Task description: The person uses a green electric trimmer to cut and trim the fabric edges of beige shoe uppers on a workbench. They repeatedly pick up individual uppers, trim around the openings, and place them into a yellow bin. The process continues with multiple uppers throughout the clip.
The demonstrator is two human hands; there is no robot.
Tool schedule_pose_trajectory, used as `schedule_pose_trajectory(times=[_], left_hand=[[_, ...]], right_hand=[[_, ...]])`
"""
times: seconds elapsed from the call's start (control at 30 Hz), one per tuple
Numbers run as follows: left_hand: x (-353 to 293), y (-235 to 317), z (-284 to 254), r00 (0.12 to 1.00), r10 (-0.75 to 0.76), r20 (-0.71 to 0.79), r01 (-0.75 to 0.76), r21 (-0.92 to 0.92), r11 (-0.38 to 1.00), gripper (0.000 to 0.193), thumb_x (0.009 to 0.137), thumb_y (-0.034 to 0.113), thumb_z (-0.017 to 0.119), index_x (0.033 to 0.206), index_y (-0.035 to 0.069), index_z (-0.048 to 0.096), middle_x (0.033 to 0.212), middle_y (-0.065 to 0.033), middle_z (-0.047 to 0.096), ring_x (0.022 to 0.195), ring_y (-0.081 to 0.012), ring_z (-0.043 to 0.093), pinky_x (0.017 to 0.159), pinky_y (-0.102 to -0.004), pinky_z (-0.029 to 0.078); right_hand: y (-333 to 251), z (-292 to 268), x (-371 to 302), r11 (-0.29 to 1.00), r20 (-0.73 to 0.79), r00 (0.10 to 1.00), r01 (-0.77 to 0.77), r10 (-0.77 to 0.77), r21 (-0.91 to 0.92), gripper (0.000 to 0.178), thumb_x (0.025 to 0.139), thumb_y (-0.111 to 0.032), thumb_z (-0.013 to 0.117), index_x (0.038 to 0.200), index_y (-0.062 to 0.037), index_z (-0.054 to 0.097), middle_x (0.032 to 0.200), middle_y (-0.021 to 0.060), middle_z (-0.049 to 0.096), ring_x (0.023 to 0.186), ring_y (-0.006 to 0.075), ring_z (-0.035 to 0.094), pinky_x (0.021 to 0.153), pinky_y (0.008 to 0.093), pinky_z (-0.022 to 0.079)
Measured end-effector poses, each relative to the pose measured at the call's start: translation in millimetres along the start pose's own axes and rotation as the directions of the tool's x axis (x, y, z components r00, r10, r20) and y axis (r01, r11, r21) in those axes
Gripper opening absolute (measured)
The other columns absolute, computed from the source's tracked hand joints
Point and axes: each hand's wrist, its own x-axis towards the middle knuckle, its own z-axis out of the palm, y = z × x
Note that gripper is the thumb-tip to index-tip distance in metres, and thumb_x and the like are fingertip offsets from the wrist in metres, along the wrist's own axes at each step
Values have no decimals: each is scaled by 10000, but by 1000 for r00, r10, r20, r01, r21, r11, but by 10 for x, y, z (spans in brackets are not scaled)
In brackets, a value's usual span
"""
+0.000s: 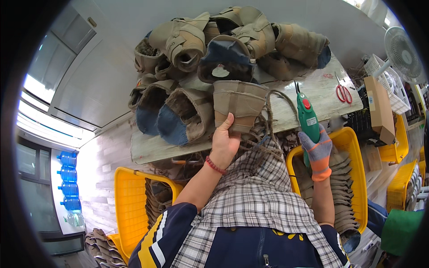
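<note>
My left hand [226,140], bare with a red bead bracelet at the wrist, grips a tan shoe upper [239,100] at the table's front edge. The thumb presses on its outer face, and the other fingers are hidden behind it. Long dark strips of trimming [268,147] hang beside this piece over my checked apron. On the right, my right hand [316,149], in a grey and orange glove, is closed round green electric scissors [308,111] with a red button. Their dark blades point away from me, apart from the shoe upper.
Several more tan shoe uppers [183,44], some blue-lined, are heaped on the table [176,154]. Red-handled scissors [343,93] lie at its right. Yellow baskets [123,196] with stacked pieces flank me. Beyond the table's right end stand a cardboard box [380,107] and a fan [402,56].
</note>
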Motion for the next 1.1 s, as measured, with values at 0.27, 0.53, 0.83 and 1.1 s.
schedule_pose_trajectory(times=[0.27,0.53,0.83,1.1], left_hand=[[-536,475,324,996,65,59,-69,79,994,428,883,157,578,1282,55,460,1271,-130,517,1172,-321,483,983,-494,392],[-764,1197,248,995,-22,97,22,-2,1000,332,942,191,463,1189,-19,531,1192,-163,587,1107,-299,554,973,-434,422],[-719,1528,64,989,-38,141,37,10,999,317,959,189,425,1173,-12,546,1158,-168,607,1091,-301,570,982,-435,429],[-740,1478,156,990,-44,130,46,-12,999,318,961,184,418,1180,-12,543,1160,-168,604,1085,-301,572,984,-442,426]], right_hand=[[-167,20,60,993,-23,993,111,-112,-40,502,710,-96,778,1147,16,557,836,12,627,684,70,563,614,217,490],[-39,93,-15,710,140,786,607,-602,-356,571,636,-147,825,1133,-3,582,862,128,669,701,193,654,625,287,525],[45,113,-73,491,289,675,710,-678,-505,618,601,-190,826,1147,-26,588,797,126,643,647,275,615,574,347,503],[62,81,-107,457,306,626,754,-717,-472,632,595,-205,832,1151,-30,588,806,106,642,627,265,598,564,336,496]])
